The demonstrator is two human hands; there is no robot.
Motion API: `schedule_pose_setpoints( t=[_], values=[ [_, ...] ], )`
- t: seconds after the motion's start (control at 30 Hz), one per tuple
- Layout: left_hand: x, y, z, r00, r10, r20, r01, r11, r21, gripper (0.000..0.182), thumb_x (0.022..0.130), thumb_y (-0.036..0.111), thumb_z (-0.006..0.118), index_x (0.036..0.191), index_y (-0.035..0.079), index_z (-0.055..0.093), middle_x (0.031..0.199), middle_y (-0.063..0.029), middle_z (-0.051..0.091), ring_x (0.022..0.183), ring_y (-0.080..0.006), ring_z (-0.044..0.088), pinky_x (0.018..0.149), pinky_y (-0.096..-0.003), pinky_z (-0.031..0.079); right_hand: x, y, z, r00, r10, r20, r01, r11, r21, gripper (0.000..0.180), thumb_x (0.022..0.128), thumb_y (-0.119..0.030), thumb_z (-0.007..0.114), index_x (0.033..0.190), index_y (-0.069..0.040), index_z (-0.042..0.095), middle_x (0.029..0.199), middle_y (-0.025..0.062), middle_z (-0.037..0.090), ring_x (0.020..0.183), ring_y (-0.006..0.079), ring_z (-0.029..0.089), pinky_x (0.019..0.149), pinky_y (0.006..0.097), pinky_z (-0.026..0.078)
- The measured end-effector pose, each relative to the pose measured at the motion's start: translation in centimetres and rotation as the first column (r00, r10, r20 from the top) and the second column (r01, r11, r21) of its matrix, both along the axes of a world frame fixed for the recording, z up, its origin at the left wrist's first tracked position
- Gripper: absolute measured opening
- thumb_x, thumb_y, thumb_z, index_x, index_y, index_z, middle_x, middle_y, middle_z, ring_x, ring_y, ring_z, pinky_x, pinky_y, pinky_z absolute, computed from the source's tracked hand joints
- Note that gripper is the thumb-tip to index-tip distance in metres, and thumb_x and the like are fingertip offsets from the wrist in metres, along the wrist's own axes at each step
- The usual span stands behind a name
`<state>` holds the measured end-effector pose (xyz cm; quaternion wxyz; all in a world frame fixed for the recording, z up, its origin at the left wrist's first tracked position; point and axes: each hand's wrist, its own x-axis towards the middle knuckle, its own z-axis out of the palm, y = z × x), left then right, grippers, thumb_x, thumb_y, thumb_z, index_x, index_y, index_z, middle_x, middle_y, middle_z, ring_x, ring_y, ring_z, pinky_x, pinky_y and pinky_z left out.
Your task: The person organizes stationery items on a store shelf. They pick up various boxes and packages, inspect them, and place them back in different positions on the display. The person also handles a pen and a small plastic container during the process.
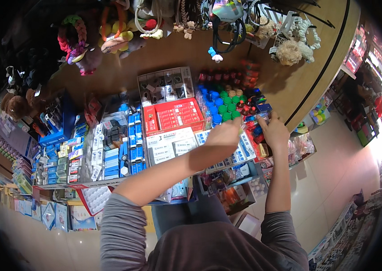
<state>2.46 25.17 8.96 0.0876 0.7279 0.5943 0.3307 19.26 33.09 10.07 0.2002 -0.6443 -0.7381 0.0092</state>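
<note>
My left hand (224, 136) reaches across to the right, its fingers curled beside green-capped small bottles (226, 108). Whether it holds something small is hard to see. Just to its right, my right hand (275, 131) has its fingers apart, over small red and blue items (253, 127) in a red box at the shelf's right end. A small dark blue box (263, 107) lies at its fingertips. Blue-capped containers (214, 105) stand left of the green caps. Below my left hand is an open carton of white-and-blue packets (241, 152).
Hair ties (224, 37) hang from hooks above. Leftward along the shelf are a red carton (177, 115), a white carton of small boxes (170, 145) and rows of erasers (111, 162). Lower bins (233, 196) sit under the shelf. Tiled floor (316, 179) lies to the right.
</note>
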Motion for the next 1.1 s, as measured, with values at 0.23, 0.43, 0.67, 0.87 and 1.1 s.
schedule_pose_setpoints(
  t=[0.23,0.43,0.67,0.87,1.1],
  values=[
    [-8.4,-3.7,2.2,0.945,0.226,0.236,-0.208,0.973,-0.098,0.026,0.076,0.008,0.062,0.097,-0.003,0.052,0.078,-0.0203,0.063,0.076,-0.0351,0.063,0.07,-0.04,0.05,0.1,-0.4,-0.1,0.999,0.04,-0.036,-0.037,0.997,0.07,0.054,0.085,-0.051,0.05,0.112,-0.004,0.055,0.105,0.0236,0.055,0.088,0.0402,0.06,0.074,0.048,0.047],
    [-8.7,-2.7,0.4,0.977,0.212,0.021,-0.213,0.977,0.026,0.02,0.07,0.007,0.07,0.084,-0.003,0.06,0.083,-0.0183,0.061,0.077,-0.0307,0.061,0.07,-0.0384,0.048,0.2,-1.1,-0.4,0.997,0.033,-0.071,-0.022,0.989,0.147,0.046,0.086,-0.043,0.054,0.11,-0.005,0.056,0.104,0.0212,0.054,0.086,0.0393,0.061,0.072,0.0479,0.048],
    [-7.3,-1.8,0.6,0.986,0.152,0.065,-0.15,0.988,-0.043,0.035,0.071,0.0,0.064,0.106,-0.003,0.057,0.085,-0.0234,0.062,0.08,-0.0365,0.062,0.073,-0.0427,0.049,1.3,-0.9,-0.6,0.959,0.189,-0.209,-0.146,0.968,0.205,0.04,0.083,-0.039,0.059,0.107,-0.007,0.059,0.101,0.0166,0.056,0.087,0.0358,0.06,0.069,0.0436,0.048],
    [-8.1,-3.0,2.2,0.984,0.164,0.066,-0.155,0.981,-0.116,0.045,0.074,0.0,0.061,0.118,0.0,0.05,0.085,-0.0201,0.064,0.082,-0.0343,0.063,0.075,-0.0415,0.049,-0.2,-1.8,-0.7,0.984,0.164,-0.064,-0.139,0.948,0.286,0.047,0.073,-0.039,0.071,0.102,-0.005,0.059,0.092,0.0162,0.056,0.082,0.0332,0.06,0.068,0.0423,0.048],
    [-10.2,-6.4,4.2,0.97,0.206,0.131,-0.188,0.972,-0.141,0.032,0.079,-0.002,0.061,0.111,0.001,0.057,0.089,-0.0103,0.066,0.08,-0.0192,0.066,0.072,-0.0309,0.051,-2.4,-3.6,1.2,0.707,0.377,-0.599,-0.298,0.926,0.232,0.032,0.074,-0.015,0.072,0.1,-0.004,0.057,0.081,0.012,0.063,0.073,0.0209,0.063,0.06,0.0319,0.048]
  ],
)
